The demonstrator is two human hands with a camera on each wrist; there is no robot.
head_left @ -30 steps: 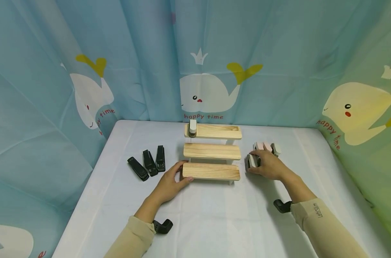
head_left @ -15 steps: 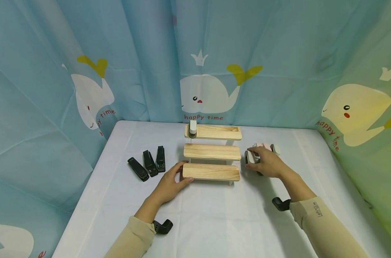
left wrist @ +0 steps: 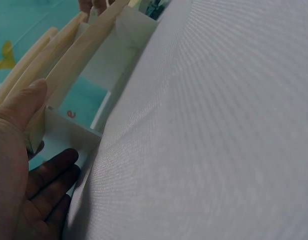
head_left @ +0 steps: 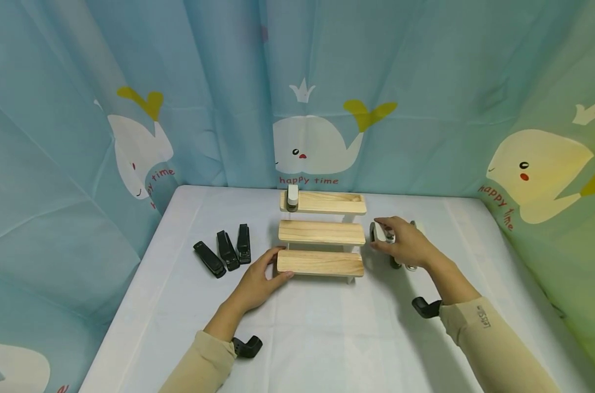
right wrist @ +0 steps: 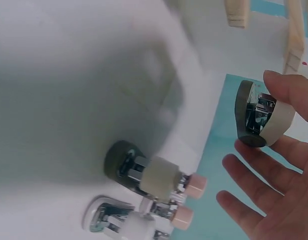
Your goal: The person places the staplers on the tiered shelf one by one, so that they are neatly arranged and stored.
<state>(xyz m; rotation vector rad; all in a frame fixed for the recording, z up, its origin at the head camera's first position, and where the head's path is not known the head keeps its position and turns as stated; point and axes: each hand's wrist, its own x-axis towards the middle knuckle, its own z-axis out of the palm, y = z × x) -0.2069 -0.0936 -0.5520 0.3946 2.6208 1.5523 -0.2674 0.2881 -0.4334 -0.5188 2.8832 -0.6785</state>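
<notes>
My left hand (head_left: 258,281) grips the left end of the lowest board of a three-tier wooden display stand (head_left: 322,233). In the left wrist view its thumb (left wrist: 31,102) lies on the board, one finger is behind it, and the other fingers extend beside the white support (left wrist: 68,132). My right hand (head_left: 406,243) pinches a small stapler (right wrist: 280,117), off-white with a dark base, off the table just right of the stand. Another small stapler (head_left: 292,195) with a white top stands on the top tier's left end.
Several more small staplers (right wrist: 159,177), some with pink parts, stand under and behind my right hand, mostly hidden in the head view. Left of the stand lie three black staplers (head_left: 228,250) on the white-covered table (head_left: 307,333). A blue whale-print curtain (head_left: 228,109) hangs behind.
My right hand has lifted the small stapler off the table and moved it slightly up and left toward the stand. The left hand stays on the stand.
</notes>
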